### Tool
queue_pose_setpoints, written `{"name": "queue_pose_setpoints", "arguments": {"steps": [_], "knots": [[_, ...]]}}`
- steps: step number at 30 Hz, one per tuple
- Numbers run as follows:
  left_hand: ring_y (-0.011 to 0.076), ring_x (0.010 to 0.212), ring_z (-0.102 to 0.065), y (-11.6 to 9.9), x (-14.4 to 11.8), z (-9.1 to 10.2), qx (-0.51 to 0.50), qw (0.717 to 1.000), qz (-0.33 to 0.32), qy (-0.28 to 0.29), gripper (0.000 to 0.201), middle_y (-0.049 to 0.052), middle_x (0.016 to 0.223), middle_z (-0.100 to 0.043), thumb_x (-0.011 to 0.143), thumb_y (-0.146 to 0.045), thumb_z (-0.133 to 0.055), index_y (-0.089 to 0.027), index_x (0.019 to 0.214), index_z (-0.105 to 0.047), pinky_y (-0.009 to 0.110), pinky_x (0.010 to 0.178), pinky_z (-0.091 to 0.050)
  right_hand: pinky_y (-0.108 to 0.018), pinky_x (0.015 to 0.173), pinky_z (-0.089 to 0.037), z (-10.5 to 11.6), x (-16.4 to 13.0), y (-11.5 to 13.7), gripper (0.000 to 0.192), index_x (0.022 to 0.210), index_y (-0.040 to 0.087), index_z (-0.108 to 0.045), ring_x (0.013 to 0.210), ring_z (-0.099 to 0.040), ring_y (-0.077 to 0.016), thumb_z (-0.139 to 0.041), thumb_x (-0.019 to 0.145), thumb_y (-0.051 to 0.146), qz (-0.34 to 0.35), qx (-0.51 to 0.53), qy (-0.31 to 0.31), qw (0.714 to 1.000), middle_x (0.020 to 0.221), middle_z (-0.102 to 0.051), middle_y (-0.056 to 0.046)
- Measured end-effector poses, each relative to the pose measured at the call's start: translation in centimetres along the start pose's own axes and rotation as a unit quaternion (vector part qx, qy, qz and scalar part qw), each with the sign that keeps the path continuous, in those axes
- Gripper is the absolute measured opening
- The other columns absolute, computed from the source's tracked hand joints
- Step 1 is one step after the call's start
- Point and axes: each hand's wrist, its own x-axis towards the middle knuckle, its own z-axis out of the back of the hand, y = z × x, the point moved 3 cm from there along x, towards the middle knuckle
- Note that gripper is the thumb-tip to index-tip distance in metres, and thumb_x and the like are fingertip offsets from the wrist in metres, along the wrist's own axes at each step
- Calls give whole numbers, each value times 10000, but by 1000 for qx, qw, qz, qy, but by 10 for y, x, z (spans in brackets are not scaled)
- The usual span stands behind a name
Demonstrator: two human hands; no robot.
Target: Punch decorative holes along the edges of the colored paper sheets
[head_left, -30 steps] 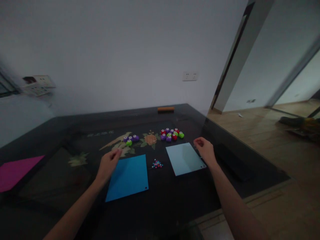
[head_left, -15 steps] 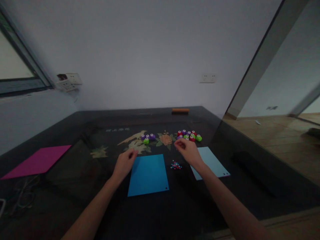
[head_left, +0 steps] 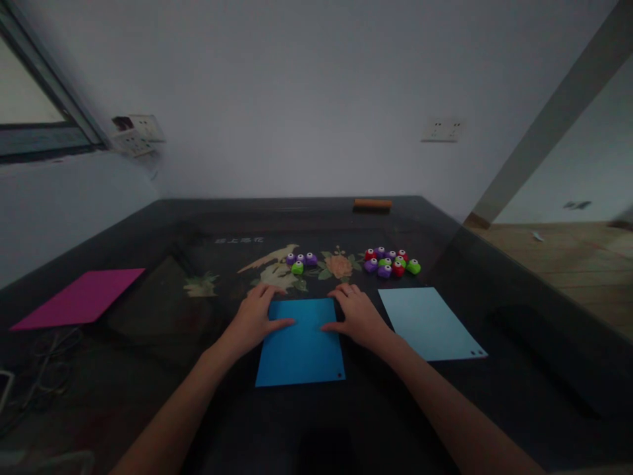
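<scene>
middle sheet (head_left: 302,359) between left sheet (head_left: 86,299) and right sheet (head_left: 428,323); toys (head_left: 384,271) behind; rod (head_left: 372,204) farthest back

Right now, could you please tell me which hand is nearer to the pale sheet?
Right. The right hand is left of the pale sheet, by the right edge of the blue sheet; the left hand is farther away, by the blue sheet's left edge.

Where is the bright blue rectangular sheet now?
In the head view, low centre, the bright blue rectangular sheet lies on the dark tabletop, left hand and right hand at its far corners, left of the pale blue rectangular sheet.
</scene>
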Motion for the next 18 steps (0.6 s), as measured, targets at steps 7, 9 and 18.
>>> {"name": "queue_pose_setpoints", "arguments": {"steps": [7, 9, 18], "knots": [[339, 1127, -442, -3, 1, -6, 19, 998, 34, 53, 606, 115, 1166, -538, 630, -449, -710, -230, 1168, -537, 487, 889, -361, -428, 778, -394, -8, 5, -4, 632, 1070, 176, -549, 994, -476, -306, -743, 588, 537, -22, 18, -19, 999, 1091, -539, -113], [334, 1123, -442, -4, 1, -6, 17, 998, 32, 56, 588, 110, 1154, -543, 634, -442, -712, -235, 1159, -548, 480, 889, -359, -412, 770, -384, -9, 5, -6, 615, 1052, 185, -540, 986, -477, -300, -752, 583, 523, -23, 25, -23, 999, 1076, -540, -106], [323, 1068, -456, -7, 1, -5, 36, 999, 10, 39, 562, 98, 1104, -527, 627, -449, -720, -243, 1131, -582, 455, 870, -369, -372, 757, -361, -5, 4, -4, 601, 1017, 185, -502, 975, -474, -284, -777, 566, 470, -36, 47, -23, 998, 1059, -553, -91]]}}
